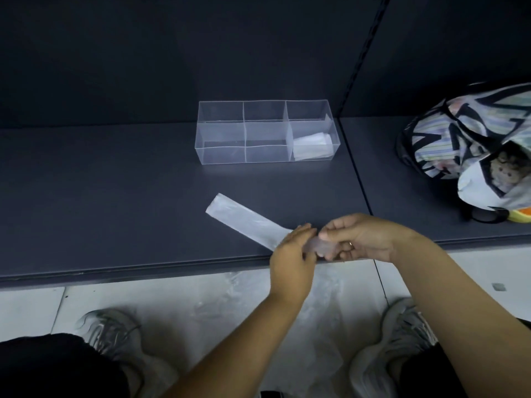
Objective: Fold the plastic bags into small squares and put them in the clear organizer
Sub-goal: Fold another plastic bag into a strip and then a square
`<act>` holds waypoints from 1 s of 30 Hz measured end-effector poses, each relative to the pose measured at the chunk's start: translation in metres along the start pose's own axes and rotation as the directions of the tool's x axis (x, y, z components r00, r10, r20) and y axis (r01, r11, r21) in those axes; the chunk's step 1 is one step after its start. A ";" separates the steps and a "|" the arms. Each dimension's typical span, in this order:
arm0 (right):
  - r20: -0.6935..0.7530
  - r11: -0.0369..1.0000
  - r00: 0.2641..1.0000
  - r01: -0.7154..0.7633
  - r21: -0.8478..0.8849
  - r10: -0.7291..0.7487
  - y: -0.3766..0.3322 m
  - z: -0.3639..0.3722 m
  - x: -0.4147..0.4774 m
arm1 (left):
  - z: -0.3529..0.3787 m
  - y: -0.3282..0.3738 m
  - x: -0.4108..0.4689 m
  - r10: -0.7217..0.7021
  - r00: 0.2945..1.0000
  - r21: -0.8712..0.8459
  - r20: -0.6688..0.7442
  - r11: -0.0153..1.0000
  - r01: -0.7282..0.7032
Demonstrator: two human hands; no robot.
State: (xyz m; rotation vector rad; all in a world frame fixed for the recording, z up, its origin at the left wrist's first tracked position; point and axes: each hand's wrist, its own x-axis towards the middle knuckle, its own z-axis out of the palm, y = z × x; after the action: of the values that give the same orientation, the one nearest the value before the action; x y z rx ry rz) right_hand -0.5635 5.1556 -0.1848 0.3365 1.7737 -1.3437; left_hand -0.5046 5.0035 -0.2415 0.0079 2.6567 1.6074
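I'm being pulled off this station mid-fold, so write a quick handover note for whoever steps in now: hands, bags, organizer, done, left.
Left hand and right hand both pinch the near end of the long translucent white plastic bag strip, which lies on the dark grey shelf.
The clear six-compartment plastic organizer stands further back; a folded white bag sits in its front right compartment.
Done: at least one bag stowed.
Left: fold this strip into a square and stow it; what looks like loose clear plastic lies on the pale floor.

organizer (224, 133): clear glossy plastic | bag strip (244, 219): translucent film | shelf (115, 196): matt dark
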 end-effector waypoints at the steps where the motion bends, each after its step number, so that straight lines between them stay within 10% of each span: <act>1: -0.047 0.999 0.998 0.035 0.012 -0.034 -0.005 -0.001 0.001 | -0.003 0.005 0.002 -0.074 0.996 -0.109 -0.051 0.992 0.068; 6: -0.110 0.934 0.928 0.353 -0.048 -0.357 -0.017 0.010 0.021 | -0.037 0.012 0.024 -0.358 0.930 -0.552 0.088 0.759 0.344; 13: 0.000 0.926 0.954 0.292 -0.241 -0.301 -0.005 0.038 0.066 | -0.076 -0.030 0.054 -0.525 0.810 -0.694 0.262 0.481 0.536; 21: -0.212 0.926 0.936 0.208 -0.314 -0.282 0.004 0.049 0.085 | -0.090 -0.070 0.089 -0.634 0.770 -0.527 0.067 0.633 0.567; 26: -0.278 0.932 0.921 0.180 -0.316 -0.272 0.004 0.052 0.089 | -0.106 -0.079 0.101 -0.524 0.836 -0.268 -0.160 0.838 0.475; 30: -0.264 0.934 0.929 0.171 -0.314 -0.259 0.001 0.051 0.088 | -0.096 -0.065 0.068 0.106 0.940 0.404 -0.325 0.914 0.037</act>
State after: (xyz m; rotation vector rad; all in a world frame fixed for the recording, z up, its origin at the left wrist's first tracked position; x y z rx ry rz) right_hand -0.5907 5.0878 -0.2546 0.1952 2.2884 -1.2065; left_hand -0.5748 4.8904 -0.2564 -0.2342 3.2270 1.1135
